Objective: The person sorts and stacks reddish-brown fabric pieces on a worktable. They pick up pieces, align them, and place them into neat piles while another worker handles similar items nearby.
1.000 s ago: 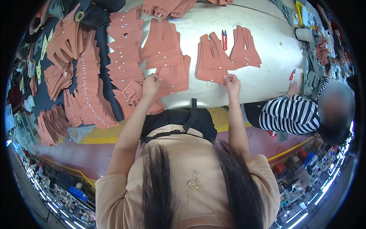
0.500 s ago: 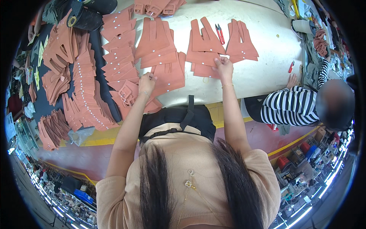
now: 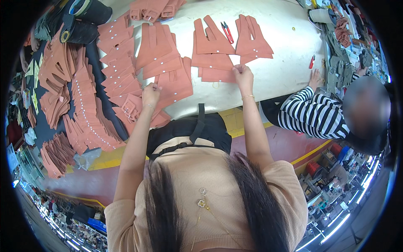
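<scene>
Coral-coloured cut fabric pieces with long slits and small white stickers lie in overlapping stacks on the pale table. My left hand (image 3: 151,94) is closed, its fingertips at the left edge of the nearest piece (image 3: 178,87) in the middle-left stack. At the right edge of the central stack (image 3: 214,62), my right hand (image 3: 244,80) is pinched closed. What either hand holds, if anything, is too small to make out. Beyond the right hand are a smaller coral stack (image 3: 254,40) and red-handled thread snips (image 3: 228,33). A coral buckle piece (image 3: 129,108) lies left of my left hand.
Long rows of coral pieces (image 3: 86,101) cover the dark surface at left, with black rolls (image 3: 90,17) at the far end. More buckle pieces (image 3: 151,10) lie at the back. At right, a person in a striped top (image 3: 312,113) leans by the table near other snips (image 3: 312,61).
The whole view has shifted, so things appear farther left. My right hand has drawn slightly right, off the central stack toward its edge. My left hand stays beside the same piece.
</scene>
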